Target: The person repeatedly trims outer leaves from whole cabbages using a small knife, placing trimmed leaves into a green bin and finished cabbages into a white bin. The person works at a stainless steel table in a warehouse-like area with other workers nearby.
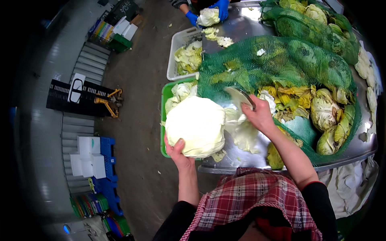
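A large, pale head of cabbage rests in my left hand, whose thumb and fingers press its lower left side. My right hand grips a knife with a broad metal blade, held apart from the cabbage over the steel table. Loose cabbage leaves lie on the metal under the knife hand. Beneath the held cabbage, a green crate with pale cabbage in it is partly hidden. To the right, a green mesh sack holds cabbages and yellowed leaves, its mouth spread towards me.
A co-worker's blue-gloved hands hold another cabbage at the table's far end. Beside the table stands a white crate of leaves. Another mesh sack lies farther back. A pallet jack stands across the floor on the left.
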Demonstrator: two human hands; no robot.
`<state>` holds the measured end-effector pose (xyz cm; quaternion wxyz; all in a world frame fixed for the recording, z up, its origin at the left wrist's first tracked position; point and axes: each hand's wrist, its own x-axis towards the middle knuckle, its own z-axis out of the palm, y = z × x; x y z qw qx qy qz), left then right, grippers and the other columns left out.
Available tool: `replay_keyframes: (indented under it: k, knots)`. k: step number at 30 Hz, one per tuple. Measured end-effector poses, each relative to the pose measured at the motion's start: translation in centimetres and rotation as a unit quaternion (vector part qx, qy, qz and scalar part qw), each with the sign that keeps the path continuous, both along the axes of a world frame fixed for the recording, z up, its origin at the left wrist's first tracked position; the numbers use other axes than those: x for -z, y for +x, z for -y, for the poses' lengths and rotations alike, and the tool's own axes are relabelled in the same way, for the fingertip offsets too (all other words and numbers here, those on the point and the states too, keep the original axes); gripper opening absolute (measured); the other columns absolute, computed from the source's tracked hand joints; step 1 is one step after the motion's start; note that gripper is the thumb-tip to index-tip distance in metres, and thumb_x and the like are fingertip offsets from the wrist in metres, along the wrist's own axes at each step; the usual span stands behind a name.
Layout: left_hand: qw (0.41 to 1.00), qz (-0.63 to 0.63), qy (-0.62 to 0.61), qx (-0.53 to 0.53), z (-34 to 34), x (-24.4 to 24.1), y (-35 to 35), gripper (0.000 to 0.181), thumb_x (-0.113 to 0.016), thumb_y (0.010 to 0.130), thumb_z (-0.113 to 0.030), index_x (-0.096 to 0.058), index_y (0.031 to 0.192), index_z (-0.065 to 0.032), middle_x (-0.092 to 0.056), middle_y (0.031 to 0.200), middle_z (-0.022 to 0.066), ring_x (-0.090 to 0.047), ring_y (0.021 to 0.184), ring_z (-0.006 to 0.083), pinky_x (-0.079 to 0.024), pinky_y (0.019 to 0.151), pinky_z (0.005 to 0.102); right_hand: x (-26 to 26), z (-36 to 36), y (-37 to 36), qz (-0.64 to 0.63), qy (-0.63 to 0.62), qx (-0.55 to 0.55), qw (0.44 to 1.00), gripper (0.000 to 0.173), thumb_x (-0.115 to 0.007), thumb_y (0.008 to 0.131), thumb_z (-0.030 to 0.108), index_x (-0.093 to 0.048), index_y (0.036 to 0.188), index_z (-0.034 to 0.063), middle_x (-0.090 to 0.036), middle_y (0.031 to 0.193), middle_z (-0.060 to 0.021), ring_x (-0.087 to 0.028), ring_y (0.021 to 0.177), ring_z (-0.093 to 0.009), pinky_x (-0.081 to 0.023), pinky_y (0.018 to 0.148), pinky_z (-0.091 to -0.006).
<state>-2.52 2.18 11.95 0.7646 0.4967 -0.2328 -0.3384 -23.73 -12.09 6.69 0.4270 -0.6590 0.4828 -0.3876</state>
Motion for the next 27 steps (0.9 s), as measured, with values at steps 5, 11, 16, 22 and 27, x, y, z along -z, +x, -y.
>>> replay_keyframes:
  k: [5,11,16,22,27]
  knots:
    - [0.979,-0.196,-0.062,-0.014,1.7,-0.6,0.1,0.069,-0.056,0.077,-0.03,-0.04,0.136,0.0017,-0.049,0.135,0.0174,-0.051,0.119,0.0326,-0.043,0.101,0.0444,1.8,0.5,-2.0,-0.15,-0.04,-0.019,0.988,0.043,-0.07,0.078,0.026,-0.059,0.111,0.0015,-0.064,0.099,-0.0199,-0.063,0.092,-0.031,-0.05,0.081,-0.0406]
    - [0.994,-0.076,-0.06,0.048,1.5,0.4,-0.3,0.078,-0.059,0.067,-0.022,-0.036,0.136,0.0039,-0.048,0.13,0.0214,-0.05,0.12,0.0355,-0.043,0.101,0.0446,-10.2,-1.3,1.2,-0.005,-0.01,-0.112,0.994,0.075,-0.078,0.068,0.04,-0.053,0.124,-0.0037,-0.063,0.108,-0.0244,-0.064,0.101,-0.032,-0.049,0.089,-0.0389]
    - [0.997,0.014,-0.064,0.034,1.1,-2.2,-2.4,0.088,-0.062,0.059,-0.021,-0.032,0.137,0.0047,-0.046,0.129,0.0228,-0.05,0.117,0.0351,-0.043,0.1,0.0435,-9.9,-1.5,-1.0,0.058,0.103,-0.161,0.98,0.056,-0.078,0.069,0.032,-0.06,0.11,-0.0014,-0.066,0.084,-0.0121,-0.058,0.068,-0.014,-0.048,0.065,-0.0292]
    - [0.992,0.104,-0.069,0.002,0.7,-4.4,-3.4,0.091,-0.067,0.057,-0.02,-0.032,0.137,0.0063,-0.046,0.129,0.0233,-0.05,0.117,0.0349,-0.042,0.101,0.0439,-10.7,-2.1,-1.7,0.114,0.046,-0.166,0.978,0.06,-0.078,0.064,0.028,-0.057,0.114,0.0017,-0.065,0.092,-0.0046,-0.04,0.052,-0.004,-0.036,0.05,-0.0217]
    - [0.985,0.146,-0.087,-0.006,0.6,-4.7,-3.9,0.093,-0.071,0.055,-0.02,-0.033,0.136,0.0068,-0.045,0.13,0.0236,-0.05,0.118,0.0349,-0.041,0.101,0.044,-9.7,-1.7,-1.6,0.038,0.01,-0.169,0.985,0.054,-0.074,0.065,0.024,-0.058,0.112,0.0014,-0.066,0.086,-0.0073,-0.043,0.052,-0.007,-0.037,0.049,-0.0244]
